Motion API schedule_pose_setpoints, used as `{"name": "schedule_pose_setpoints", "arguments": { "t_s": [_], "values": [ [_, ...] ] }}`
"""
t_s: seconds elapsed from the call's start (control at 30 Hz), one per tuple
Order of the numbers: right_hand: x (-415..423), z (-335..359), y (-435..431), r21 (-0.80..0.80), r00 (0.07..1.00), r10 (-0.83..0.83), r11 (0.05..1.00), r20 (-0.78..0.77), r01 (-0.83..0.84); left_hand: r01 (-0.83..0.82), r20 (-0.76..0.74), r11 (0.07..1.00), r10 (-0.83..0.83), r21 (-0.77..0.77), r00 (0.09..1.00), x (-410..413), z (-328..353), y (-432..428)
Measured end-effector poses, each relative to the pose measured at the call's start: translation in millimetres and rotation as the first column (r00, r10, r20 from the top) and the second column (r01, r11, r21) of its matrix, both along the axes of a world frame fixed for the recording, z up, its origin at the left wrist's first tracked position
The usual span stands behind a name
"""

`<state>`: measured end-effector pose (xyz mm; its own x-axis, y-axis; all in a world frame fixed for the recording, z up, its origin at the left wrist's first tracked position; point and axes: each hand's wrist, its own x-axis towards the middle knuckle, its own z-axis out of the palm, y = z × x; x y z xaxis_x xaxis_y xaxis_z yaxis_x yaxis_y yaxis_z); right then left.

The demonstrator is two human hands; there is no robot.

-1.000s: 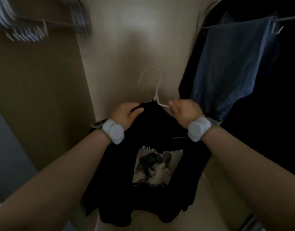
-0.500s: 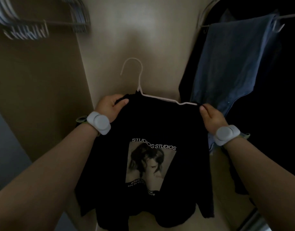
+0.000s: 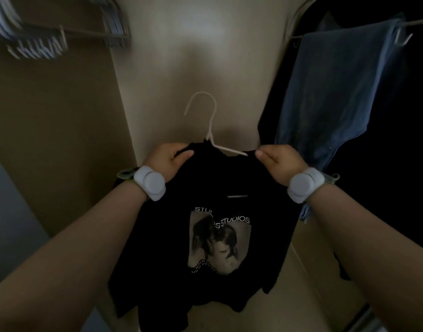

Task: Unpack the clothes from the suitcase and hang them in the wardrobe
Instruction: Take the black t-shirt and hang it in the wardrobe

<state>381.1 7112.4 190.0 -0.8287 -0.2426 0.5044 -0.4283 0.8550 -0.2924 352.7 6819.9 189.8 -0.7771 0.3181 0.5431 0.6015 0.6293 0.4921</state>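
A black T-shirt (image 3: pixel 265 212) with a printed photo and the word STUDIOS hangs in front of me, partly on a white hanger (image 3: pixel 211 133) whose hook points up. My left hand (image 3: pixel 168 161) grips the shirt's left shoulder near the collar. My right hand (image 3: pixel 278 161) pinches the right shoulder fabric at the hanger's right arm, part of which is bare between my hands. The shirt is bunched and creased across the print. No suitcase is in sight.
Blue jeans (image 3: pixel 344 97) hang from a rail (image 3: pixel 418 21) at the upper right, with dark clothes behind them. Several empty hangers (image 3: pixel 38 44) hang from a rail at the upper left. The pale back wall (image 3: pixel 193 56) of the wardrobe lies straight ahead.
My right hand has come back in from the far right end of the hanger toward the collar. The shirt, spread flat half a second ago, is bunched again.
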Motion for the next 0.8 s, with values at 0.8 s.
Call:
{"name": "schedule_pose_setpoints", "arguments": {
  "t_s": [0.8],
  "values": [
    [10,29,30,-0.118,0.995,-0.028,0.992,0.096,0.040,-0.284,-0.069,0.939,0.276,-0.195,0.959,-35,23,-10]
  ]
}}
